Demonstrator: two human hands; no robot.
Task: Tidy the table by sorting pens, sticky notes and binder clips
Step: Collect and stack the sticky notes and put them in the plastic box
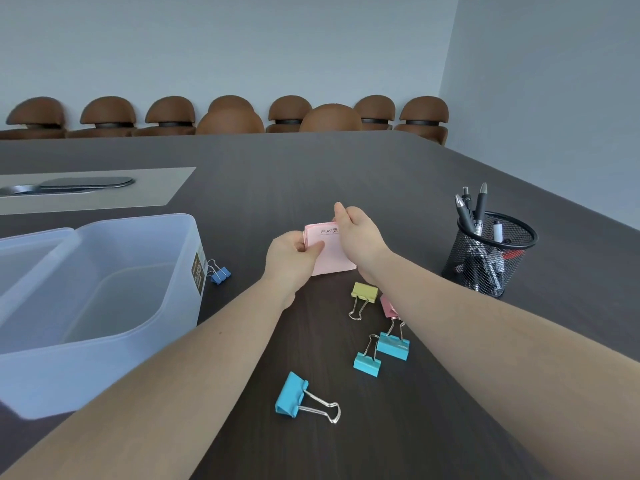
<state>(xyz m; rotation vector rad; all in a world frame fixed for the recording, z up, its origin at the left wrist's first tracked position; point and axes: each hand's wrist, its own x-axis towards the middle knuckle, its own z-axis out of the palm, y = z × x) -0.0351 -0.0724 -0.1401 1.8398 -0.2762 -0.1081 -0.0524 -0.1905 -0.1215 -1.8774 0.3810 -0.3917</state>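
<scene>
A pink pad of sticky notes (328, 252) is held just above the dark table, in the middle of the view. My left hand (292, 258) pinches its left edge and my right hand (358, 237) grips its far right edge. Nearer to me, binder clips lie loose: a yellow one (364, 292), a pink one (388, 306) partly under my right forearm, and three cyan ones (393, 346) (367, 364) (291, 394). A small blue clip (220, 274) lies beside the plastic box. Several pens (479, 209) stand in a black mesh cup (491, 258) at the right.
A translucent white plastic box (104, 306) with two compartments stands open at the left. A grey panel with a metal cable cover (86, 183) is set into the table behind it. Brown chairs (330, 119) line the far edge.
</scene>
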